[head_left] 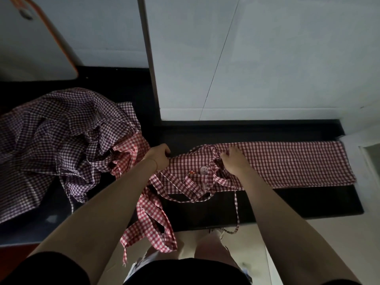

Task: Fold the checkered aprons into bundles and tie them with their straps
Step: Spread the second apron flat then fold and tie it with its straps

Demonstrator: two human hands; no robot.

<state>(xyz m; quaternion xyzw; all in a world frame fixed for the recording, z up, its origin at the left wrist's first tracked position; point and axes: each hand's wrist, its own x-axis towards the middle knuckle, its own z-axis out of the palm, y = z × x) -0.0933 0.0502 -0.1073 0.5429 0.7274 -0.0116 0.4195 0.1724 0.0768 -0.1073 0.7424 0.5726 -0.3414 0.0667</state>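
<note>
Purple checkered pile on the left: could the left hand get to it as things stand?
Probably yes. The left hand holds the red checkered apron right beside the purple checkered pile, nothing between; it must let go first.

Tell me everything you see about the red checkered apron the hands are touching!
The red checkered apron looks like thin woven cloth in red and white squares. It lies folded into a long flat strip on the dark counter, reaching to the right. Its left end is bunched, with a small mushroom picture and a label. Its straps hang loose over the counter's front edge. The left hand grips the bunched left end, and the right hand pinches the cloth near the strap loops.
</note>
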